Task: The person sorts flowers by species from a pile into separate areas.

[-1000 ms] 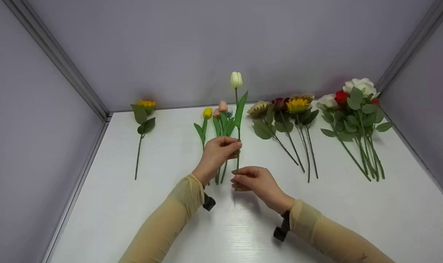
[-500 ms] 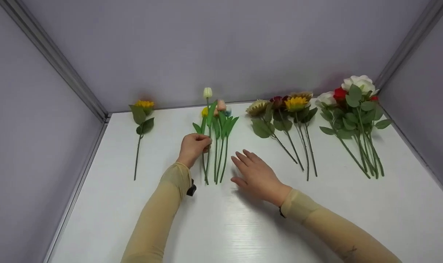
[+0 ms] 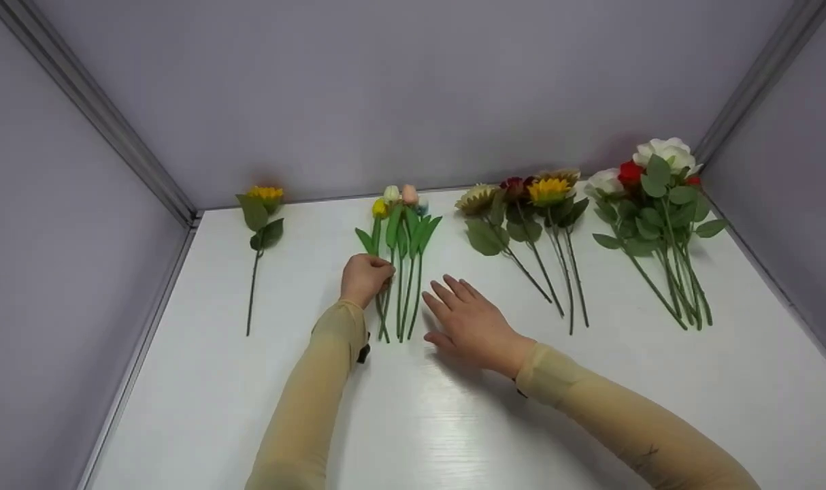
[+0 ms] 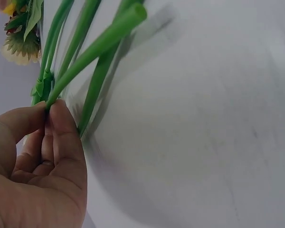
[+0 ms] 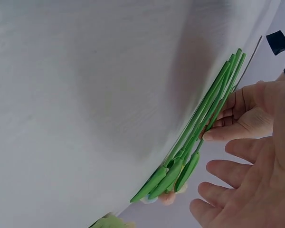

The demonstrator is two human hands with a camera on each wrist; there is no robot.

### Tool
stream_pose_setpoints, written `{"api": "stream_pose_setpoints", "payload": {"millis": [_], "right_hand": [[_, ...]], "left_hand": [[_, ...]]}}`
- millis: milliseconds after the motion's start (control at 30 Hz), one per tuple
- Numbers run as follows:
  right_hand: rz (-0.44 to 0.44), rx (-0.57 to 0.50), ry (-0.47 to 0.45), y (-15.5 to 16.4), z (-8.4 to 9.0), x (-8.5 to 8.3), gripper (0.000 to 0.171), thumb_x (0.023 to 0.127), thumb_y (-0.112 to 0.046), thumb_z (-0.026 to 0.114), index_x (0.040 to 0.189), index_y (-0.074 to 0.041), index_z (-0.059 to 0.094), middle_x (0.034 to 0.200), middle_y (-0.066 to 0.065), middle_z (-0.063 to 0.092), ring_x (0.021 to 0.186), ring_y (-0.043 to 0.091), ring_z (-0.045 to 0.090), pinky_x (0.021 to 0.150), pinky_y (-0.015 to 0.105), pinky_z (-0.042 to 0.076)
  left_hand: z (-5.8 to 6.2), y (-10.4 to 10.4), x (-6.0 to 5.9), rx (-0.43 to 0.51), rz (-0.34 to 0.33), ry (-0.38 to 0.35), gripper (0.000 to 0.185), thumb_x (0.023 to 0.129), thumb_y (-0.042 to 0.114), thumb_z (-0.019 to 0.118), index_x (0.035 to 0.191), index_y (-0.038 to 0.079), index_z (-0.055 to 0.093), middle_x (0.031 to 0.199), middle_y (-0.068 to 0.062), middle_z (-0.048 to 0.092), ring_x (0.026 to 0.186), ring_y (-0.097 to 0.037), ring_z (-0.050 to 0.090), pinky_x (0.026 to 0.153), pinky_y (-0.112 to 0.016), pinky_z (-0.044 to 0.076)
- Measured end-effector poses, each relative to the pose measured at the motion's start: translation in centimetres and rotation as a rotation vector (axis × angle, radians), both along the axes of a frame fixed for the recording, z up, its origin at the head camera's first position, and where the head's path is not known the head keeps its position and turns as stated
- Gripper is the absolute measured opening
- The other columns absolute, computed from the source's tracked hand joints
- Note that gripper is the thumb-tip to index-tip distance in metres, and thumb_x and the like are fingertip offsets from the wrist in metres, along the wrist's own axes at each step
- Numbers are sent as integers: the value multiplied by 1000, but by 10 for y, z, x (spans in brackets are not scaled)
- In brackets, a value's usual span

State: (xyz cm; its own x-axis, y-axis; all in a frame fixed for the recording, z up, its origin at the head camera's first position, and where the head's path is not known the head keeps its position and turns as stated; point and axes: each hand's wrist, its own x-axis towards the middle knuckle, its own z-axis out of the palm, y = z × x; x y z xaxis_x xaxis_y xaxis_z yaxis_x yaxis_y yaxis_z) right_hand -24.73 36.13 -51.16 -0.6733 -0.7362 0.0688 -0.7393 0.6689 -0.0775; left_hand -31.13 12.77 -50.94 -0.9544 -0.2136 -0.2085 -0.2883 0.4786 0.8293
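Note:
My left hand [image 3: 364, 280] pinches the green stem of a white tulip [image 3: 392, 194] between thumb and fingers. In the left wrist view the pinched stem [image 4: 92, 53] slants up, its cut end lifted off the table. Beside it lie a yellow tulip [image 3: 380, 208], a pink tulip [image 3: 409, 194] and a partly hidden blue one [image 3: 423, 206], with their stems side by side. To the right of these stems my right hand [image 3: 480, 328] is spread, palm down, holding nothing. The right wrist view shows its fingers [image 5: 230, 173] apart from the stems.
A lone sunflower [image 3: 266, 196] lies at the left. Right of the tulips are a loose group with another sunflower [image 3: 550, 190] and a dark red flower [image 3: 515, 187], then white roses [image 3: 667, 155] with red ones. A wall [image 3: 413, 88] borders the white table [image 3: 413, 422] behind.
My left hand has carried the white tulip left and lowered it among the other tulips. My right hand has let go of its stem and spread its fingers.

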Motion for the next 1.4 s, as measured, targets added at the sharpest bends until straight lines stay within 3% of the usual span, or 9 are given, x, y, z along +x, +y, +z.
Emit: {"api": "stream_pose_setpoints", "payload": {"millis": [267,500,1067,1400], "right_hand": [[4,-13,6,0,-4,2,68,105,-49,53,155,-5,43,160,18,39,151,38,27,122,49,25],[3,9,3,-2,-6,4,66,105,-49,53,153,-4,45,158,18,41,150,38,28,121,49,26],[31,-11,26,-3,-11,8,65,105,-48,54,151,-2,48,156,19,45,149,38,31,120,49,28],[22,1,12,-3,-10,7,65,106,-48,52,152,-2,47,157,18,43,149,38,30,121,49,28]], "left_hand": [[2,6,-1,-102,-12,-6,16,97,12,68,105,1,77,92,-9,72,80,-20,64,74,-35,56],[1,8,0,-214,-41,59,17,96,10,68,107,0,77,102,-13,74,95,-28,68,84,-42,57],[0,5,2,-287,-82,87,17,94,6,66,105,-1,76,105,-15,74,98,-31,68,86,-45,56],[4,0,3,-247,-50,73,23,96,17,73,110,-1,74,105,-13,72,95,-27,67,83,-41,56]]}}
